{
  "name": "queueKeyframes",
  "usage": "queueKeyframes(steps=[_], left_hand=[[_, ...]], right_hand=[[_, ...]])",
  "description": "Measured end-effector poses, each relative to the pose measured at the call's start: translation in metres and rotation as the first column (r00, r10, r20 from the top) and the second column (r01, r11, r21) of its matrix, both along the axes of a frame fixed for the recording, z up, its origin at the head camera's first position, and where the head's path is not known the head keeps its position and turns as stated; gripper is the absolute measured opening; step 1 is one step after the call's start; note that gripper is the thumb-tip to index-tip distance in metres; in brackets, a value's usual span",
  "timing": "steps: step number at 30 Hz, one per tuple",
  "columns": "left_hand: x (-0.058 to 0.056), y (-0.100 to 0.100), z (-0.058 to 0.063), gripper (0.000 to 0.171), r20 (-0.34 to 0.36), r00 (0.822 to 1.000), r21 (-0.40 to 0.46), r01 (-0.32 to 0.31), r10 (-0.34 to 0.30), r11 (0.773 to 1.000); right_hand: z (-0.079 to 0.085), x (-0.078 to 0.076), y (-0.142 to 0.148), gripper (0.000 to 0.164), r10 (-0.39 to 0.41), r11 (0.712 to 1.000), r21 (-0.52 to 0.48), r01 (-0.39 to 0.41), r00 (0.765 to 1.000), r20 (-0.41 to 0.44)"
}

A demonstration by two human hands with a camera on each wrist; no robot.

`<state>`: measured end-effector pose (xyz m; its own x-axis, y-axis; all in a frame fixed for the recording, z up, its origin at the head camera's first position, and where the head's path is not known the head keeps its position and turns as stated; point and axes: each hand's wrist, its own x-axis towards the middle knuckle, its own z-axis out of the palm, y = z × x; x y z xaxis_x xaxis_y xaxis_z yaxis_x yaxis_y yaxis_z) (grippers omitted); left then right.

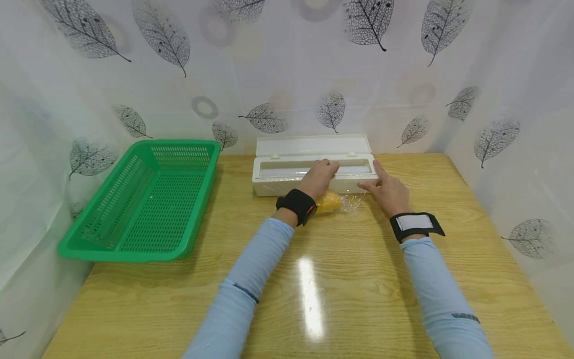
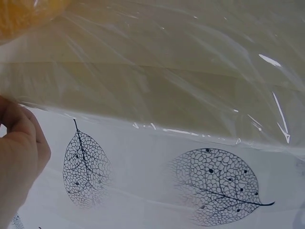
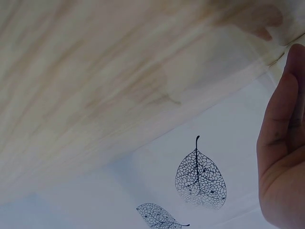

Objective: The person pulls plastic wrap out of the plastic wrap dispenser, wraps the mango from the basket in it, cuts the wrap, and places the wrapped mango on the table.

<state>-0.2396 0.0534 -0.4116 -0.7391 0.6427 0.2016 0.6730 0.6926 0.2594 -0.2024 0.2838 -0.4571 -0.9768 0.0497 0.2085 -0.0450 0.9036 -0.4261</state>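
Note:
A white cling film box (image 1: 269, 188) lies lengthwise at the back of the table, its lid (image 1: 314, 145) raised and a pale roll (image 1: 282, 172) inside. My left hand (image 1: 317, 178) reaches over the front rim, fingers curled at the edge of the cling film (image 2: 190, 95), which hangs wrinkled and glossy over the box's front in the left wrist view. What the fingertips pinch is partly hidden. My right hand (image 1: 389, 192) grips the box's right end, thumb on the front face. Between the hands, before the box, a yellow-orange round item (image 1: 329, 202) sits wrapped in clear film.
To the left stands a green plastic basket (image 1: 192, 234) with slotted walls. A white curtain (image 1: 287, 65) with leaf prints hangs behind the box and along both sides. Glare shows on the wooden table (image 1: 350, 279) near its middle.

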Motion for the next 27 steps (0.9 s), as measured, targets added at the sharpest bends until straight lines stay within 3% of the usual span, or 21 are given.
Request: queueKeyframes(steps=[16, 27], left_hand=[[0.0000, -0.0057, 0.0006, 0.008, 0.038, 0.999, 0.032, 0.008, -0.009, 0.999], [-0.0002, -0.0088, -0.0031, 0.007, 0.010, 1.000, 0.038, 0.006, -0.006, 0.999]], right_hand=[[-0.0009, -0.0002, -0.0008, 0.086, -0.007, 1.000, -0.004, 0.007, 1.000, -0.001], [0.0011, -0.0002, -0.0009, 0.086, -0.017, 1.000, 0.001, 0.017, 1.000, 0.014]])
